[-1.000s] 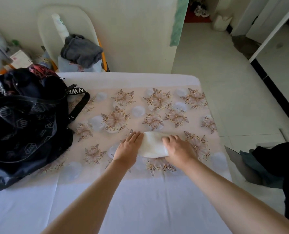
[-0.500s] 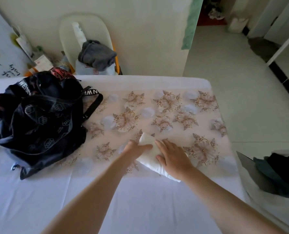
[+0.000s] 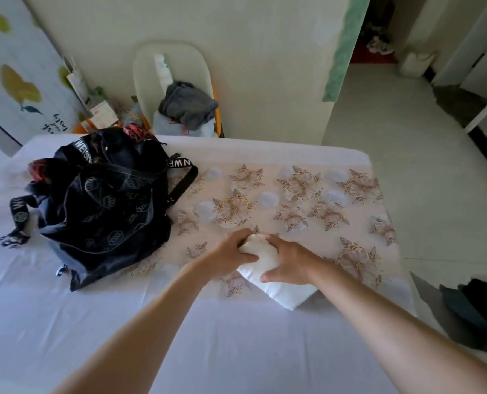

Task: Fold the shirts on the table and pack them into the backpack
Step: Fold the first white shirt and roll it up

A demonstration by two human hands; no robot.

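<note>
- Now, head view: both hands close on one white shirt (image 3: 282, 294), already folded into a small thick bundle.
- Left hand (image 3: 228, 255) curls its fingers round the bundle's far left end; right hand (image 3: 289, 263) clamps the right side, thumb at the near edge.
- Shirt sits on the floral cloth (image 3: 307, 194) near the front middle of the surface (image 3: 236, 351). I cannot tell whether its near corner touches the surface.
- Backpack (image 3: 103, 206) slumps to the left, well apart from the shirt, with something red showing at its far top.
- Grey clothes (image 3: 187, 105) lie on a chair (image 3: 168, 52) behind the surface.
- Step, as I judge it: folding is done for this shirt and the carry to the backpack is starting.
- Next move likely calls for a firm two-handed hold so the folds stay, a sweep left, then one hand freed to spread the mouth; how wide it gapes is unclear.
</note>
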